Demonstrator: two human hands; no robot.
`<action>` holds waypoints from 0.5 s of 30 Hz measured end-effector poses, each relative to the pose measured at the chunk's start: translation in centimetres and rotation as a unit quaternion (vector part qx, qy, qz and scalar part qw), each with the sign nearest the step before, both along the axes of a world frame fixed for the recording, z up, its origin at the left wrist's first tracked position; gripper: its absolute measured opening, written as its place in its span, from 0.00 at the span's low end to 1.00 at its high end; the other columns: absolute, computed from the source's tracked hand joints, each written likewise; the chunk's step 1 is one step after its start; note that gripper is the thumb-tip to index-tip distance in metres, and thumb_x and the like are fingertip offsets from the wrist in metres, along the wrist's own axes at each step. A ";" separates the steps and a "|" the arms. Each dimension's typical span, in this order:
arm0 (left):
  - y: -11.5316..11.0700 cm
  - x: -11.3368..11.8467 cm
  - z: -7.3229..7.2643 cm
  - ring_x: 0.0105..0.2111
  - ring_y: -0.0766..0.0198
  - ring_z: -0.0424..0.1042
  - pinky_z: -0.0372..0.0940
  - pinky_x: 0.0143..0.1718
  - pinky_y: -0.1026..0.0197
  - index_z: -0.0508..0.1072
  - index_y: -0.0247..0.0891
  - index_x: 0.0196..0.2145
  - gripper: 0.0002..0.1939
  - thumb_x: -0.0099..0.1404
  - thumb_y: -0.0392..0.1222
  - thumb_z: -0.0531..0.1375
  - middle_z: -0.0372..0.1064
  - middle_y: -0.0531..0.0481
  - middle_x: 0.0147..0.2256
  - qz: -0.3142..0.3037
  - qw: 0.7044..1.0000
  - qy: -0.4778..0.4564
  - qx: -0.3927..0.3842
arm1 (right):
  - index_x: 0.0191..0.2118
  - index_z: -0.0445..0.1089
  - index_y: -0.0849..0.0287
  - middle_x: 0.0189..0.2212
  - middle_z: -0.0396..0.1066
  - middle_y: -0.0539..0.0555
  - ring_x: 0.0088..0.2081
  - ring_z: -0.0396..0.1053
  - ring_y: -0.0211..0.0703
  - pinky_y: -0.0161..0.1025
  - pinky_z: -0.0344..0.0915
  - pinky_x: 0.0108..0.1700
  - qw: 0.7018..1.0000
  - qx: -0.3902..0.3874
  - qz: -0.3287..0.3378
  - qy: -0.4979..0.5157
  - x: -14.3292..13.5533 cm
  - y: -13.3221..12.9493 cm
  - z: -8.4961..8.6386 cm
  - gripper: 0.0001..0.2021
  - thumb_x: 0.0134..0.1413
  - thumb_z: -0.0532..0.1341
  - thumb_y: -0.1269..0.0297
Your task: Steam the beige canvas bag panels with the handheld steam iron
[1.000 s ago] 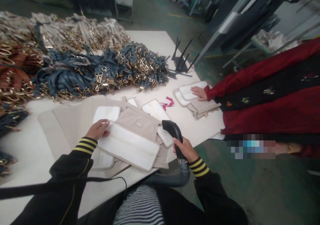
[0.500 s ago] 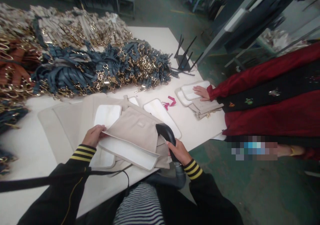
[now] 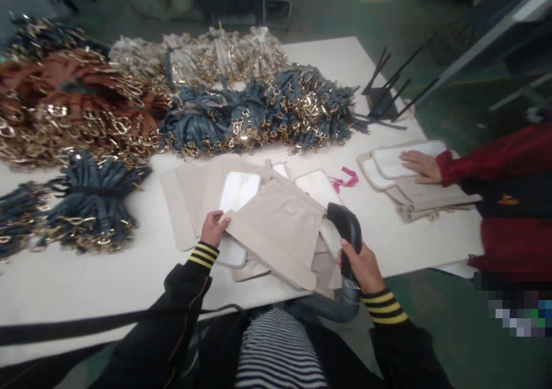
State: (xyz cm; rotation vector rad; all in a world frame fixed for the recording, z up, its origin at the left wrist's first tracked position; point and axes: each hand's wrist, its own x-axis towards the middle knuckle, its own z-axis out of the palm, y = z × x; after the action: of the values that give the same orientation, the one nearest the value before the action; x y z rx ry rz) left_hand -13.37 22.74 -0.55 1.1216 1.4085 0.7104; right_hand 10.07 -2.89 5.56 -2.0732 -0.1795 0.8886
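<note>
My left hand (image 3: 214, 228) pinches the left corner of a beige bag piece (image 3: 282, 216), which has a small label on its front and a long beige strip along its near edge. In my right hand (image 3: 364, 267) is a black vacuum nozzle (image 3: 346, 228), its mouth beside the right edge of the beige piece. A grey hose (image 3: 345, 307) runs from it below the table edge. White-faced panels with beige borders, such as the left one (image 3: 239, 190) and the right one (image 3: 317, 183), lie around and under the piece.
Strap bundles with gold clips, brown (image 3: 73, 95), blue (image 3: 250, 113) and cream (image 3: 224, 55), cover the table's far side. A co-worker's hand (image 3: 420, 166) rests on stacked panels (image 3: 388, 160) at right. A black router (image 3: 382, 102) and pink ribbon (image 3: 347, 178) are nearby.
My view has turned left, so the scene sits further right. The near strip of the beige piece showed white before and now shows beige. My left hand still grips its corner.
</note>
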 end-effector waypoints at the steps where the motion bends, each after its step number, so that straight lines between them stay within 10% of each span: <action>1: -0.2 0.0 0.1 0.34 0.64 0.69 0.64 0.43 0.60 0.66 0.36 0.29 0.12 0.45 0.31 0.63 0.66 0.53 0.27 0.012 1.000 0.006 -0.017 | 0.23 0.61 0.58 0.13 0.65 0.51 0.14 0.64 0.40 0.35 0.60 0.15 1.000 -0.001 0.011 0.015 -0.1 -0.1 0.0 0.15 0.49 0.58 0.52; 8: -1.0 1.0 2.7 0.22 0.62 0.70 0.69 0.23 0.62 0.69 0.32 0.27 0.04 0.51 0.31 0.62 0.68 0.50 0.20 -0.012 0.976 -0.028 -0.217 | 0.23 0.63 0.60 0.13 0.66 0.51 0.14 0.64 0.40 0.35 0.62 0.17 0.999 0.023 -0.036 0.010 -0.5 -1.0 -0.3 0.19 0.47 0.59 0.47; 15: -2.0 6.0 10.0 0.23 0.61 0.72 0.71 0.20 0.63 0.70 0.33 0.29 0.07 0.51 0.27 0.61 0.69 0.49 0.21 -0.093 0.954 -0.129 -0.254 | 0.24 0.64 0.58 0.14 0.66 0.51 0.16 0.64 0.41 0.37 0.64 0.19 0.988 0.109 -0.103 -0.034 0.3 -5.2 3.6 0.20 0.47 0.57 0.44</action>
State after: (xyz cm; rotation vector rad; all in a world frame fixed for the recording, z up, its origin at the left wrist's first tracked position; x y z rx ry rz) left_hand -7.40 20.73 9.46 0.7123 1.1530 0.3160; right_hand 10.38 -8.10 9.15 -1.8787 -0.0914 0.6437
